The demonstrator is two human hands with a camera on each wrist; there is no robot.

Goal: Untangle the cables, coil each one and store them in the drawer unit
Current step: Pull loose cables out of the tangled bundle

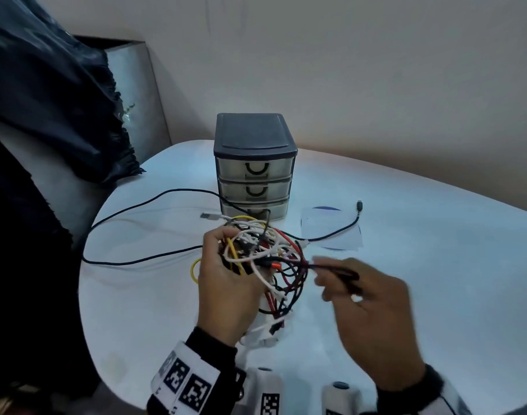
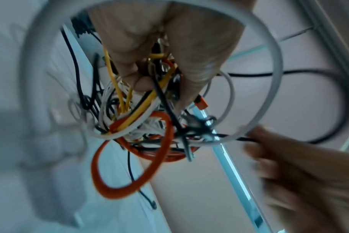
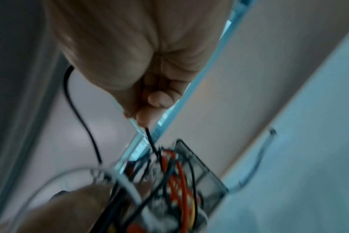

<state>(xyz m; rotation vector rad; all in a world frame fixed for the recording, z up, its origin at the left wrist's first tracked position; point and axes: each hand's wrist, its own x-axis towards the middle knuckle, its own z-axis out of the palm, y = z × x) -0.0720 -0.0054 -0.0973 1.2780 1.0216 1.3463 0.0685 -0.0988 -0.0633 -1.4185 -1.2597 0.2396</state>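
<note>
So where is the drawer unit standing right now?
In the head view the drawer unit stands upright at the far middle of the white table, just behind the cable tangle that the left hand holds; all three drawers look closed.

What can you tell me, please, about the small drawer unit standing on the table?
The drawer unit is a small plastic tower with a dark grey frame and a flat lid that has a recessed panel. It holds three translucent, smoky drawers stacked one above another, each with a dark curved handle, and all look pushed in. It stands upright near the far edge of the white table, beyond both hands. A black cable runs along the table past its bottom drawer; whether it touches is unclear.
</note>
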